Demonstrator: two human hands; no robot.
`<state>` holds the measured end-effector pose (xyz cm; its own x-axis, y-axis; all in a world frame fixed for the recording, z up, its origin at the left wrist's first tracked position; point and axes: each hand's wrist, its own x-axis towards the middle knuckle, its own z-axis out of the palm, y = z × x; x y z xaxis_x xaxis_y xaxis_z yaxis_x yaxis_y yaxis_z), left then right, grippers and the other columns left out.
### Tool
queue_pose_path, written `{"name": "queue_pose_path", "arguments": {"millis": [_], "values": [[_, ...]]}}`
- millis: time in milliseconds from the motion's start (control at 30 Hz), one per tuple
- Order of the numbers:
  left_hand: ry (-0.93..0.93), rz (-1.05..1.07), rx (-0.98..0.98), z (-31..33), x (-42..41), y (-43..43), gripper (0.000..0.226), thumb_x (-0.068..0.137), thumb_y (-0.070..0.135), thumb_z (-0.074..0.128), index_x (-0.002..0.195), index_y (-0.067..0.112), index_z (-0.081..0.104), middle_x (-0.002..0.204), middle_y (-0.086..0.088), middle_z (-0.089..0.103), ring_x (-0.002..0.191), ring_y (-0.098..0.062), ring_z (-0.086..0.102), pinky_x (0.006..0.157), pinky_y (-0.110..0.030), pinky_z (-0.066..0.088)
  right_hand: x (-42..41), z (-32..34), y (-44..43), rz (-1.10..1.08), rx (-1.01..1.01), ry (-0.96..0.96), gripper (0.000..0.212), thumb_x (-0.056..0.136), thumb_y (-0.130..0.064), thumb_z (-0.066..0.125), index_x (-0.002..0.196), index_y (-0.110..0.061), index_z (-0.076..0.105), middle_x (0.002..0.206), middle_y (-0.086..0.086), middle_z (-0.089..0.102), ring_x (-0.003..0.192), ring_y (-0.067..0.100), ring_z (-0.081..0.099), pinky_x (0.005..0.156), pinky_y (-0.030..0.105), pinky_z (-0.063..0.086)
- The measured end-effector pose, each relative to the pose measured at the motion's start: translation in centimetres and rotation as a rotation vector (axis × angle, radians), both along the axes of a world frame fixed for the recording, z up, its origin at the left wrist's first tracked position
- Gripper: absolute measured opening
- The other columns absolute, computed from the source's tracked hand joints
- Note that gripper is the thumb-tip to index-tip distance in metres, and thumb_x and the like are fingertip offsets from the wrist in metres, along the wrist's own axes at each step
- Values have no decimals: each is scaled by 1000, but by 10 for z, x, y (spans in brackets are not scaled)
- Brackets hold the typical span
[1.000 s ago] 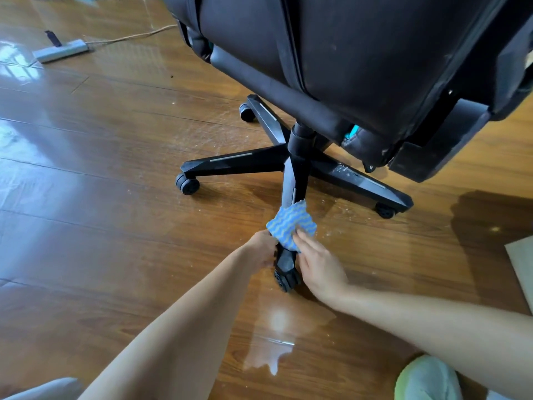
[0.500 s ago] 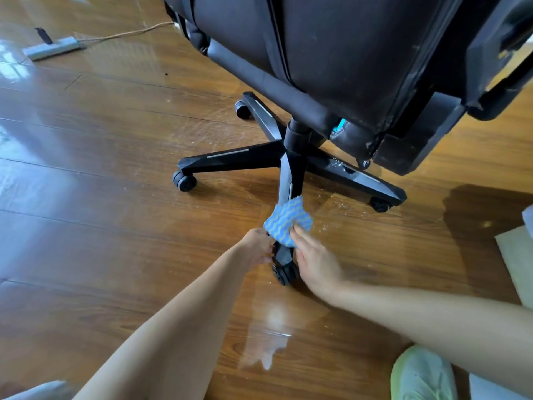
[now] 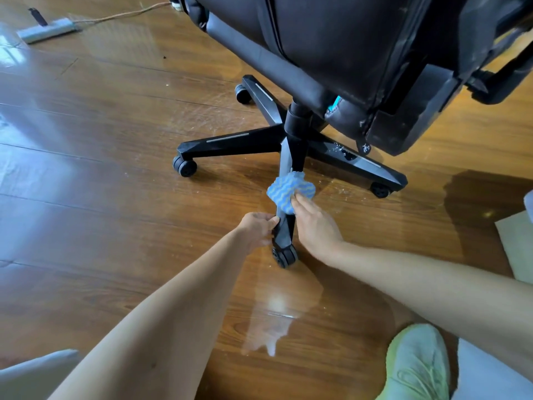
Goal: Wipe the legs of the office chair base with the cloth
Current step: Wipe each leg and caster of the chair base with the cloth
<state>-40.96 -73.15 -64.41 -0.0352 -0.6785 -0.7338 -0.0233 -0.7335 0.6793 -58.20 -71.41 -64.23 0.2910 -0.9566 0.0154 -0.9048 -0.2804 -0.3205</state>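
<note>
**A:** Entry, head view. Position of the cloth (image 3: pixel 290 192)?

**B:** Blue and white with a wavy pattern, bunched up. It sits on the near leg (image 3: pixel 284 232) of the black chair base (image 3: pixel 297 131), about midway between the hub and the caster (image 3: pixel 284 256).

**A:** Right hand (image 3: pixel 314 223)?

**B:** It comes in from the right with its back to the camera. Its fingers (image 3: pixel 298 202) close on the lower edge of the cloth and hold it against the leg.

**A:** Left hand (image 3: pixel 258 226)?

**B:** Its fingers curl round the left edge of the same leg, below the cloth and just above the caster. It grips the leg and touches no cloth.

**A:** Rest of the base?

**B:** Three more legs show. The left leg (image 3: pixel 230 142) ends in a caster on the wooden floor (image 3: pixel 101 212). The far leg (image 3: pixel 262 96) points away, partly under the seat (image 3: pixel 346 39). The right leg (image 3: pixel 360 163) carries white specks (image 3: pixel 340 148) on top near the hub. More specks lie on the floor between it and the cloth.

**A:** Surroundings?

**B:** A power strip (image 3: pixel 46 30) with a cord (image 3: pixel 124 14) lies far left at the top. A pale green shoe (image 3: pixel 418 365) is bottom right, and a pale flat sheet (image 3: pixel 516 243) is at the right edge. The floor gives a glossy reflection below the hands.
</note>
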Motion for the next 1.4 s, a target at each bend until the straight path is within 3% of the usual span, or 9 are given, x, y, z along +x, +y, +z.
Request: {"name": "queue_pose_path", "arguments": {"millis": [133, 200, 333, 467, 567, 700, 900, 1133, 1400], "values": [[-133, -7, -13, -14, 8, -5, 39, 101, 6, 60, 139, 15, 66, 94, -3, 68, 67, -13, 59, 62, -24, 55, 1, -13, 63, 111, -25, -51, 69, 90, 8, 49, 156, -2, 33, 166, 12, 26, 154, 22, 24, 124, 33, 26], [-131, 12, -4, -16, 7, -6, 39, 101, 3, 53, 136, 16, 65, 85, -3, 65, 57, -11, 51, 55, -23, 50, 1, -15, 71, 153, -42, -28, 68, 89, 7, 52, 154, 1, 37, 165, 14, 30, 154, 23, 26, 125, 30, 21], [-66, -2, 13, -10, 7, -2, 26, 101, 4, 60, 124, 11, 69, 84, -7, 66, 61, -13, 55, 72, -27, 53, -3, -10, 35, 202, -77, 22, 60, 97, 2, 46, 156, -2, 35, 165, 12, 28, 155, 21, 21, 126, 34, 21], [6, -1, 27, -7, 8, 6, 15, 101, 27, 72, 113, 17, 72, 75, 0, 57, 60, -9, 46, 60, -21, 40, 8, 4, -16, 32, -46, 45, 56, 105, -10, 35, 161, -10, 25, 169, 4, 19, 156, 14, 15, 127, 33, 20], [59, 61, 49, -6, 15, 12, 14, 99, 15, 73, 113, 15, 75, 85, -3, 62, 61, -8, 49, 58, -20, 42, 13, 3, -14, 20, -41, 71, 60, 104, -8, 36, 162, -10, 20, 170, 4, 13, 157, 15, 10, 127, 31, 18], [24, 213, 28, -11, 26, 10, 22, 94, -2, 57, 98, 13, 72, 76, -4, 63, 53, -9, 48, 43, -17, 38, -3, -4, 35, 303, -72, 235, 60, 100, -10, 26, 159, 0, 23, 169, 15, 14, 158, 25, 8, 124, 38, 25], [-23, 322, -25, -20, 29, 10, 16, 92, 4, 58, 95, 11, 71, 67, 0, 60, 48, -10, 46, 42, -18, 33, -28, 11, 2, 728, -200, 344, 53, 93, -7, 56, 145, 2, 52, 154, 17, 48, 146, 29, 42, 119, 41, 37], [-254, 270, -151, -14, 20, 7, 6, 91, 21, 60, 95, 18, 63, 72, 2, 59, 62, -18, 51, 62, -28, 42, 14, 26, -59, 404, -128, 454, 55, 105, -18, 45, 158, -13, 32, 167, 5, 26, 156, 18, 18, 118, 35, 36], [-321, 161, -233, -5, 10, -1, 10, 92, 24, 59, 101, 21, 63, 87, 3, 65, 75, -18, 57, 67, -31, 45, -4, 36, -15, 911, -145, 450, 50, 93, -6, 60, 142, -12, 59, 148, 7, 56, 146, 25, 42, 110, 35, 46]]}}
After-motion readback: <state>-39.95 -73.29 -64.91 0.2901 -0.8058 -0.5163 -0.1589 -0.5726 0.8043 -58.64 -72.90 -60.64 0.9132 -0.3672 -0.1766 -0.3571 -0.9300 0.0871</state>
